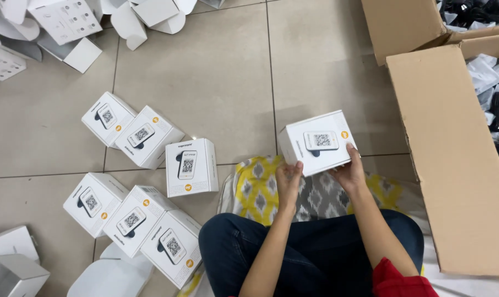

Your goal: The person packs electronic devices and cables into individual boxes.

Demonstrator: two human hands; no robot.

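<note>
1. Person sits on the floor on a yellow-grey patterned cloth (260, 187), legs crossed, dark trousers.
2. Left hand (289, 179) and right hand (348, 171) both grasp one white box (317, 142), closed, held just above the tiled floor (216, 71) in front of the knees.
3. Judging by the layout: six closed white boxes lie finished to the left, three near (134, 220), three further out (145, 140). The held one looks like the seventh.
4. Left to do: flat and half-folded blanks (18, 264) at bottom left, more (62, 27) at top left.
5. Right: large open cardboard carton (453, 154), bagged black cables (494, 82) beyond it.
6. Nothing blocks the floor space between hands and finished boxes.
</note>
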